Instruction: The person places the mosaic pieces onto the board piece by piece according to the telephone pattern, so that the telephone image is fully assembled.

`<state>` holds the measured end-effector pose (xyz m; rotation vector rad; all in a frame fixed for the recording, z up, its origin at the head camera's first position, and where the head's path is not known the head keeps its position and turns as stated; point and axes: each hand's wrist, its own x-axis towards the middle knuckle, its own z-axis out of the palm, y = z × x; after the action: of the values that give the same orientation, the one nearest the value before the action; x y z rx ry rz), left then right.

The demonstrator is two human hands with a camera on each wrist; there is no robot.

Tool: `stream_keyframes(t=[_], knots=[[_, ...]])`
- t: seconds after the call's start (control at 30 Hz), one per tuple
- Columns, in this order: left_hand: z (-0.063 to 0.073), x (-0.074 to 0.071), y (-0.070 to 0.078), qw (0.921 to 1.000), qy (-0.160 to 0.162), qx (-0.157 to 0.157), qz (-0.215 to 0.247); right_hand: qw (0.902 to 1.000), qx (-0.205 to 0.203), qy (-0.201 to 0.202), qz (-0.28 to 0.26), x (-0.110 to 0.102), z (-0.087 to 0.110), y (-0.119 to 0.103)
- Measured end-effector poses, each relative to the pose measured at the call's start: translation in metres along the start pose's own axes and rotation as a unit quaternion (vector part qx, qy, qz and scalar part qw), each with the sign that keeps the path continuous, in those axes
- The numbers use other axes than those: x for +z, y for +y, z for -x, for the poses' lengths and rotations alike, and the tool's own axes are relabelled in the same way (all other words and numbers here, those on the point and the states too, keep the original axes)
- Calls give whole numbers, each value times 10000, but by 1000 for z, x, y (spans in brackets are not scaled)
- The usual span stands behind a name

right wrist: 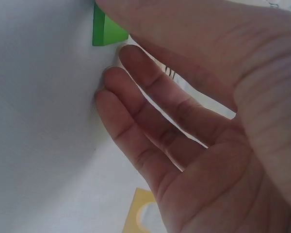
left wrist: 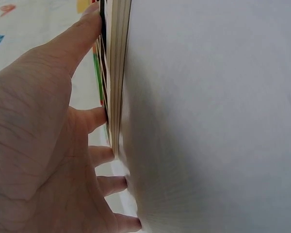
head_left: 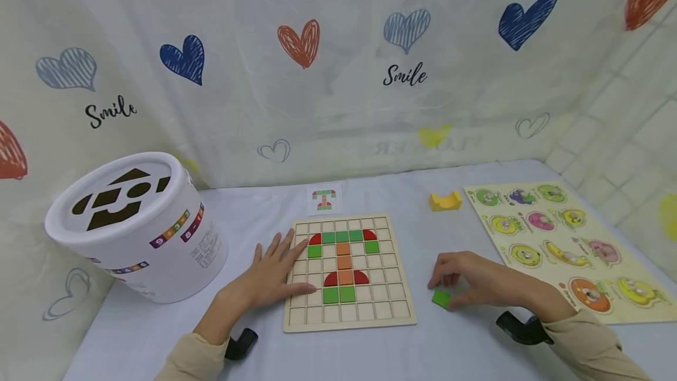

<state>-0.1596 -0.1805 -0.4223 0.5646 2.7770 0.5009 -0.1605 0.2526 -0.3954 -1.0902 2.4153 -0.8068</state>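
My left hand [head_left: 270,280] lies with fingers spread on the left side of a wooden grid board [head_left: 314,315]. Its thumb [left wrist: 77,36] reaches over the board's edge in the left wrist view. Red quarter-round, orange and green square pieces sit in the grid, forming a symmetric figure. To the right of the board, my right hand [head_left: 478,281] holds a green square block [head_left: 441,298] at the tabletop, the thumb against one edge. In the right wrist view the thumb partly covers the green block [right wrist: 115,29], and the other fingers bend towards the cloth.
A small pattern card [head_left: 312,208] lies behind the board. A yellow arch block [head_left: 445,201] stands at the back right. At the right lies a fruit puzzle board [head_left: 508,240]. A white bucket [head_left: 174,275] with shaped holes in its lid stands at the left, before a heart-printed curtain.
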Motion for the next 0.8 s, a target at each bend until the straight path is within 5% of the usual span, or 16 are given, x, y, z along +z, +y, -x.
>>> stream_keyframes(t=[0.8], knots=[[-1, 1, 0, 10000, -26, -18, -43, 9999, -90, 76, 8, -4, -8, 0]])
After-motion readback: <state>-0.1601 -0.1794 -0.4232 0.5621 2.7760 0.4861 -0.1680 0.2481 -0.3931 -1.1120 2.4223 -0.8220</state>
